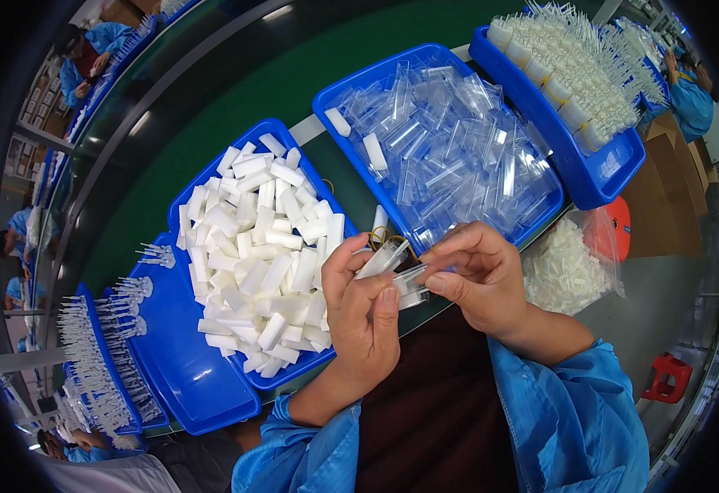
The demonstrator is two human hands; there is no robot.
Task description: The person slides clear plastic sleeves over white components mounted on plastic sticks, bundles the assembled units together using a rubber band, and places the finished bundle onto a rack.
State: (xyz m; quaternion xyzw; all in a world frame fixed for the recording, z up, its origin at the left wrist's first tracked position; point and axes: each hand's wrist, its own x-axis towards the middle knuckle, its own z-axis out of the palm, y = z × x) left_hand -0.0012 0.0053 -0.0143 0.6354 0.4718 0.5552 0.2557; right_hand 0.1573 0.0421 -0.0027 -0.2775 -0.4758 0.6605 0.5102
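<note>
My left hand (361, 324) is closed, fingers and thumb pinching a small whitish, partly see-through plastic piece (382, 260). Close against it, my right hand (484, 283) pinches a clear plastic sleeve (410, 284) between thumb and fingertips. Fingers cover part of both pieces, so I cannot tell whether one sits inside the other. Left of my hands, a blue bin (271, 126) is heaped with short white plastic casings (257, 238). Beyond my right hand, another blue bin (327, 105) holds many clear plastic sleeves (450, 131), with two white casings (374, 151) among them.
Yellowish rubber bands (394, 241) and a white casing (379, 220) lie between the bins. A blue tray (614, 177) at far right carries bundled white thin-tipped parts. More such trays (88, 361) stand left. A clear bag (565, 271) of white pieces and a red stool (666, 378) are right.
</note>
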